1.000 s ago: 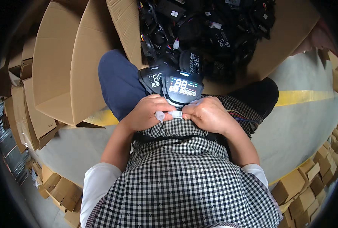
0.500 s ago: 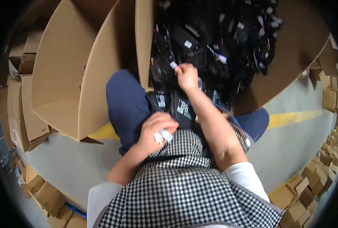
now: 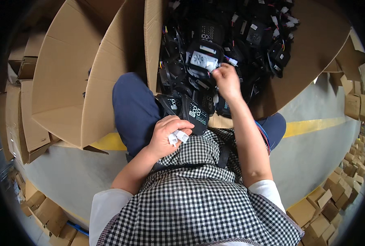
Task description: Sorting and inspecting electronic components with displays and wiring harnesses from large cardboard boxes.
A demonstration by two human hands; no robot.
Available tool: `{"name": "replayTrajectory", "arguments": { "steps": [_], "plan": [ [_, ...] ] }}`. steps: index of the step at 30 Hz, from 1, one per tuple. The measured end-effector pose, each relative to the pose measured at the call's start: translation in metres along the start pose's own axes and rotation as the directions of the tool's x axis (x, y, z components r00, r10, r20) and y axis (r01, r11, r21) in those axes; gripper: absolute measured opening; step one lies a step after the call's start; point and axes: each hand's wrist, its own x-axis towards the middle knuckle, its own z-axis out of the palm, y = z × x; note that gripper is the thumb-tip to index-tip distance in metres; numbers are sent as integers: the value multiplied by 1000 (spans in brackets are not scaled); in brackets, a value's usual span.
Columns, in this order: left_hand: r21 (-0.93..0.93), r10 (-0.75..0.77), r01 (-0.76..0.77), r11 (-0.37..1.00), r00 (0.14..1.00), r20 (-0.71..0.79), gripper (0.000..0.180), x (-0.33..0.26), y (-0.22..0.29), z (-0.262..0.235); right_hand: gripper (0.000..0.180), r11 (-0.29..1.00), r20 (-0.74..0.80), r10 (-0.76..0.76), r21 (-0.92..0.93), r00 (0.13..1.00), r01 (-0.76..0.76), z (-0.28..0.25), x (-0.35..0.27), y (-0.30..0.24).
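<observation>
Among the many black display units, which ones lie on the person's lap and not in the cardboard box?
The two black display units with lit screens, resting on the lap just above the left hand; all others lie piled inside the cardboard box.

Matt cardboard box [image 3: 309, 53], glossy plastic displays [image 3: 192, 112]

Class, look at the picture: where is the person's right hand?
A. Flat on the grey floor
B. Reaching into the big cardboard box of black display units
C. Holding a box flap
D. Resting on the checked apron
B: the right hand is stretched out over the black display units heaped in the big cardboard box, at a unit with a white back.
</observation>
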Motion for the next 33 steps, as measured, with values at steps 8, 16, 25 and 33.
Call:
{"name": "replayTrajectory", "arguments": {
  "steps": [8,16,25,33],
  "plan": [
    [46,36,-39,998,998,50,17,-9,1,9,14,982,-240,-138,-162,961,101,35,-29,15],
    [75,95,-97,992,995,31,17,0,1,5,25,962,71,271,-34,960,-269,32,-62,50],
    [-16,-38,36,999,985,-169,15,-20,11,10,10,935,-302,-354,-86,885,344,-39,-54,-30],
    [45,-18,17,999,999,30,39,16,-10,-14,7,821,478,-539,111,694,560,-49,-97,-93]
  ]
}}
